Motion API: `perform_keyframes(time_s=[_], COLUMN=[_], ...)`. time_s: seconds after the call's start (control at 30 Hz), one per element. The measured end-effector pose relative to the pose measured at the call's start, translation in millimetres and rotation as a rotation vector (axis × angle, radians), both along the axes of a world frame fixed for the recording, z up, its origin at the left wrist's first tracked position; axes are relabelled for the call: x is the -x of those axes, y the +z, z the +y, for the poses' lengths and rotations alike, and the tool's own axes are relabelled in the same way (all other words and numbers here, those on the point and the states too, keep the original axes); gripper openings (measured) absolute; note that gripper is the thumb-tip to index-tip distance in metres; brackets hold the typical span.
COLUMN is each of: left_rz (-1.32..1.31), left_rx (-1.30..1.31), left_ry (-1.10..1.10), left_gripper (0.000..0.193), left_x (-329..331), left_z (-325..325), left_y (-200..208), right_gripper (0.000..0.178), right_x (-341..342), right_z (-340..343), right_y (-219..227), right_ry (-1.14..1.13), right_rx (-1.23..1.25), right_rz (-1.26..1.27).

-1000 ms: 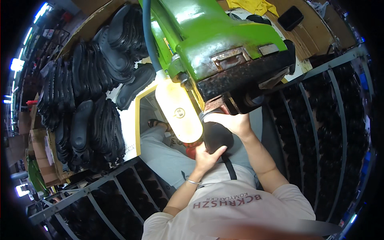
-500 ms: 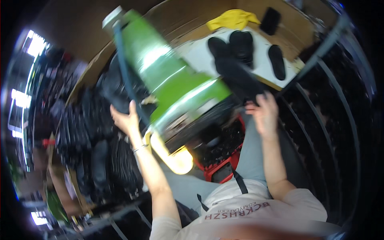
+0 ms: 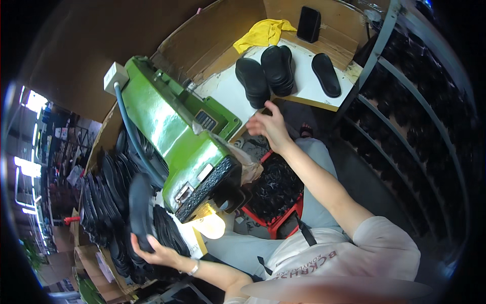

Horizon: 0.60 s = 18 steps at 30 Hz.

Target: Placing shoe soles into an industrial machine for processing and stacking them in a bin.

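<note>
My left hand (image 3: 158,251) grips the lower end of a black shoe sole (image 3: 140,205), which stands roughly upright, slightly blurred. Beside it on the left, many black soles (image 3: 104,195) are packed in rows. My right hand (image 3: 272,130) is empty with its fingers apart, just below a stack of black soles (image 3: 252,81) on the white tabletop (image 3: 316,96). A second stack (image 3: 277,71) adjoins it, and one single sole (image 3: 326,75) lies to the right. Between my hands stands a green machine (image 3: 167,121) with a lit lamp (image 3: 210,226) under its head.
A red crate (image 3: 273,230) holding black pieces sits below the machine. Cardboard walls (image 3: 192,38) surround the table's back, with a yellow cloth (image 3: 265,34) and a black phone-like slab (image 3: 309,24) there. A metal rack (image 3: 385,40) stands at right, a blue hose (image 3: 132,134) along the machine.
My left hand, open before, has moved down and left and now holds a sole. My right hand has moved left, away from the dark sole that was blurred beside it. The view has turned.
</note>
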<state>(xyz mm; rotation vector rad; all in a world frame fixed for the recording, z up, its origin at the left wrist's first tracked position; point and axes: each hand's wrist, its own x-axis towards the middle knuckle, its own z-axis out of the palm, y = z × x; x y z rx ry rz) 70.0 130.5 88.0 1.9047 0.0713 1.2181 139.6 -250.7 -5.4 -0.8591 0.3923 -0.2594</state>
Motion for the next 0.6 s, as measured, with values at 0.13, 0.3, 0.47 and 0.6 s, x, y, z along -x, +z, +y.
perform_keyframes(time_s=[0.13,0.3,0.47,0.6], left_rz=[0.273,0.550,0.890,0.870], left_rx=[-0.067,0.541,0.780,0.552], left_ry=[-0.400,-0.929,-1.086,-1.011], left_gripper=[0.059,0.070,0.030,0.020], left_x=[79,98,93,64], left_z=[-3,-94,-180,-197], left_y=[-24,-113,-87,-45], right_gripper=[0.062,0.054,0.047,0.050], right_x=[93,194,240,243], right_z=[37,38,50,83], right_y=[-17,-31,-36,-36], right_ry=[0.540,0.977,0.638,0.421], right_rx=[0.063,-0.018,0.108,-0.078], right_rz=[0.002,0.115,0.216,0.117])
